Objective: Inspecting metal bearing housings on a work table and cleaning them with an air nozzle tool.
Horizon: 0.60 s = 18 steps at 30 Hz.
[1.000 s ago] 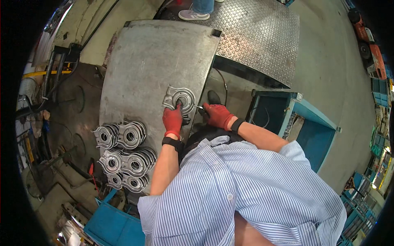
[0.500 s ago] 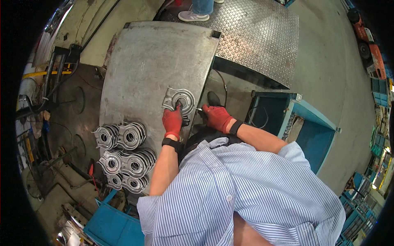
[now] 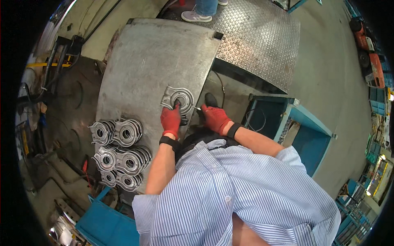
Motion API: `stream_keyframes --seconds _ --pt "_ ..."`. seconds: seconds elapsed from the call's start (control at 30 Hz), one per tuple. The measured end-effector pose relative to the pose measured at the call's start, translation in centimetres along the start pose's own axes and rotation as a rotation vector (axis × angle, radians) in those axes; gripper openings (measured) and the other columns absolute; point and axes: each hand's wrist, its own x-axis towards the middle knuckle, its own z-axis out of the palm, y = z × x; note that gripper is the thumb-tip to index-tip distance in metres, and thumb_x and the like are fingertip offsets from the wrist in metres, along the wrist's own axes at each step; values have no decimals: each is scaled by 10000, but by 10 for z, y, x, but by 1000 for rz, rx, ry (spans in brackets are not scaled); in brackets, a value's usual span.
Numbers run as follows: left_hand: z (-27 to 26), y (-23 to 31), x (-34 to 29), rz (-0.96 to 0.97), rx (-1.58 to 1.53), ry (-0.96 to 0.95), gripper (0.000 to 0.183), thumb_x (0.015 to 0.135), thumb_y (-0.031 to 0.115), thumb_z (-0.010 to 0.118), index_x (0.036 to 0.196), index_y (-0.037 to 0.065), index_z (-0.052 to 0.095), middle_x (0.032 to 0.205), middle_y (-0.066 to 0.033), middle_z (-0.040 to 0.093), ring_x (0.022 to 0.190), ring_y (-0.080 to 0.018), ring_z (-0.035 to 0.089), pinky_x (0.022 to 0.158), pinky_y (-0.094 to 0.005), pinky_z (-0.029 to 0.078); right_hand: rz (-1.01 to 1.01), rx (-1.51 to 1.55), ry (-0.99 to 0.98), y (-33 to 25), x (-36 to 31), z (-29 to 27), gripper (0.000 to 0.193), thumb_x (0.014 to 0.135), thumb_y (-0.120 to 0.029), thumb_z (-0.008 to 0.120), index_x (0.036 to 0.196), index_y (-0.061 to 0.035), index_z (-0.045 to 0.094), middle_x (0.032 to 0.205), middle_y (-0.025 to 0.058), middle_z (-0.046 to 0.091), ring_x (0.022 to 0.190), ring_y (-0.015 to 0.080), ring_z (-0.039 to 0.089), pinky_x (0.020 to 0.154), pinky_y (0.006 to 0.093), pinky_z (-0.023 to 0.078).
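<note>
A grey stamped metal bracket (image 3: pixel 186 97) with a round ringed seat and a flat tab lies at the table's right edge. My left hand (image 3: pixel 170 119), in a red glove with dark fingertips, grips its near side, one finger reaching into the central opening. Just right of the bracket, my right hand (image 3: pixel 215 117), gloved alike, is closed round a thin tool (image 3: pixel 197 108) with a pale, slim tip. That tip points at the bracket's outer rim; whether it touches I cannot tell. Most of the tool is hidden in the hand.
Several stacks of similar brackets (image 3: pixel 127 160) stand at the left near corner of the metal table (image 3: pixel 152 53). Blue bins (image 3: pixel 314 143) (image 3: pixel 108 223) flank me. Beyond the table, another person's shoe (image 3: pixel 196 16) rests on a tread-plate platform (image 3: pixel 262 41).
The whole view has shifted slightly, with the table and stacks a little further left. Both hands keep nearly the same hold and position at the bracket.
</note>
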Motion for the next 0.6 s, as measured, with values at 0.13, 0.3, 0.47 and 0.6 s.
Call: stream_keyframes --seconds 0.13,0.3,0.47,0.6 --pt "3 -1 1 -87 50 -9 483 770 418 636 985 -10 578 993 -215 607 973 -392 547 831 -431 423 10 -13 7 -2 0 2 425 733 -168 592 1088 16 450 808 184 606 766 351 601 658 436 470" --pt "0 2 1 -53 45 -17 507 757 437 641 945 -30 583 966 -234 604 950 -395 556 814 -441 431 22 -44 -22 1 0 3 453 712 -170 619 1088 6 438 813 183 603 777 352 601 657 439 471" --pt "-2 7 -2 -75 66 1 515 753 438 644 912 -48 582 934 -253 603 923 -405 564 792 -444 441 23 -3 -8 1 0 6 445 666 -159 668 1018 -24 432 810 176 593 796 362 593 663 444 467" --pt "2 -1 2 -51 41 0 524 752 444 644 904 -53 582 935 -255 604 924 -408 565 791 -444 442 10 18 2 2 2 6 408 680 -155 653 999 -22 437 817 188 595 801 371 591 666 450 464"
